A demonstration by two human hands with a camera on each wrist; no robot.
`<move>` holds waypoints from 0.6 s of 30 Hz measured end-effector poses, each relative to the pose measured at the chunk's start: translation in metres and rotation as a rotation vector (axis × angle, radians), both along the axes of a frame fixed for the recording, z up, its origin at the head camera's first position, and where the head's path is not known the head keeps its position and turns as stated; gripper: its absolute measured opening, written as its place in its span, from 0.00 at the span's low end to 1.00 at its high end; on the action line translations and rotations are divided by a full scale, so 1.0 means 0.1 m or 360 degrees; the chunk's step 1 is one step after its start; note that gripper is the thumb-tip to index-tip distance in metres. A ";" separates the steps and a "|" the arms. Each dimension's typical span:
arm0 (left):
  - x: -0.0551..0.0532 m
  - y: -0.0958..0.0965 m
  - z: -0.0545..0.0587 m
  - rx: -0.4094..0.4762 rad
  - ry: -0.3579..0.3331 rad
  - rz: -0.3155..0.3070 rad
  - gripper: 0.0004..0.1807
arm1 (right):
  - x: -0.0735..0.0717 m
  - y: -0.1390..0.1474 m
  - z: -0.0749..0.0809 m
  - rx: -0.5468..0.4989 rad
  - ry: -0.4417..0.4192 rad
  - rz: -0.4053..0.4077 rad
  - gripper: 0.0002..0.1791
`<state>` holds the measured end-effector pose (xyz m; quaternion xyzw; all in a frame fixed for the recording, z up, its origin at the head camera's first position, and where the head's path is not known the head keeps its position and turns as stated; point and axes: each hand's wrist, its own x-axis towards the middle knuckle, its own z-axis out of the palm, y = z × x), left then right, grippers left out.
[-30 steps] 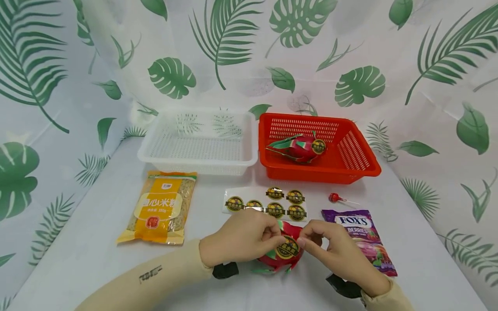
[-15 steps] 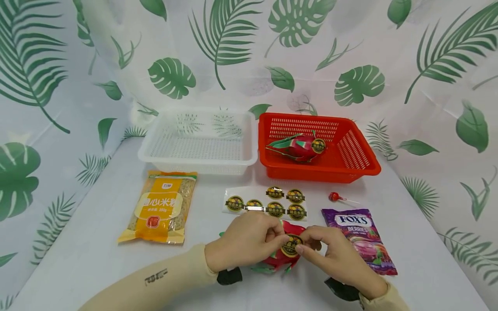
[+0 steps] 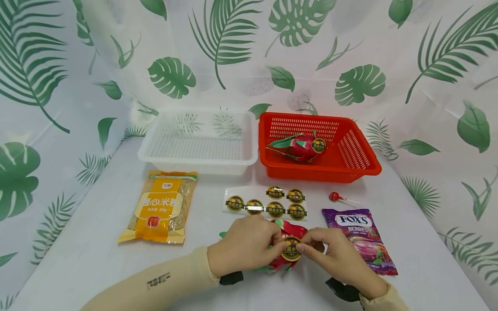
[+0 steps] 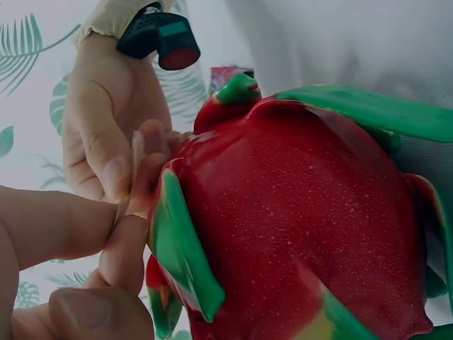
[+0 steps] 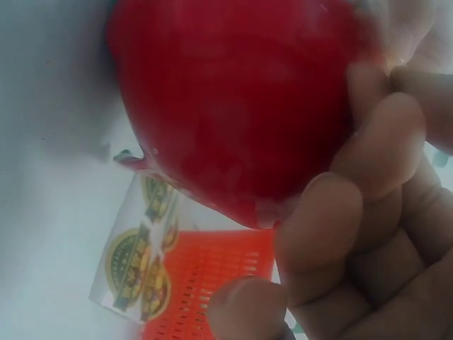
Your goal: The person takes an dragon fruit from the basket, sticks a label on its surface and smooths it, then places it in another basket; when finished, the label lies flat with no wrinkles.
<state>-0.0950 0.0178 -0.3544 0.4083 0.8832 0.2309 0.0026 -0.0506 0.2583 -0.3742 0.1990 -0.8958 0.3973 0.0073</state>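
A round black-and-gold sticker (image 3: 291, 249) is stretched between my two hands in the head view, over a red dragon fruit (image 3: 288, 228) with green-tipped scales. My left hand (image 3: 247, 244) pinches the sticker's left edge between thumb and index finger. On the opposite edge, the thumb and index finger of my right hand (image 3: 342, 255) pinch it too. Edge-on in the left wrist view, the sticker appears as a thin strip beside the fruit (image 4: 304, 212). The right wrist view has the fruit's smooth red side (image 5: 241, 106) next to the right fingers. My left hand hides part of the fruit.
Behind the hands lies a sheet of round stickers (image 3: 243, 194). A white basket (image 3: 198, 166) and a red basket (image 3: 311, 174) holding another stickered dragon fruit (image 3: 301, 149) stand farther back. Around them are a yellow noodle bag (image 3: 161, 207), a lollipop (image 3: 334, 197) and a purple candy bag (image 3: 362, 237).
My left hand has shifted slightly right, and the sticker has moved a little to the right and down over the dragon fruit. Both hands keep their pinch.
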 end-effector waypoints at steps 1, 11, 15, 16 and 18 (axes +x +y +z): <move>0.00 0.00 0.00 0.0001 0.0001 -0.0003 0.21 | 0.00 0.00 0.00 -0.0001 0.0001 0.0006 0.09; 0.00 0.05 0.01 -0.0089 0.0058 0.0021 0.26 | 0.02 -0.03 -0.03 0.0009 0.0054 0.0014 0.12; -0.01 0.06 -0.01 -0.0126 0.0063 0.0037 0.28 | 0.03 -0.04 -0.02 0.0027 0.0029 -0.0012 0.12; -0.02 0.06 -0.02 -0.0127 0.0065 0.0038 0.28 | 0.03 -0.04 -0.01 0.0033 0.0019 -0.0018 0.12; -0.03 0.06 -0.03 -0.0121 0.0067 0.0033 0.28 | 0.04 -0.04 0.00 0.0052 0.0006 -0.0035 0.12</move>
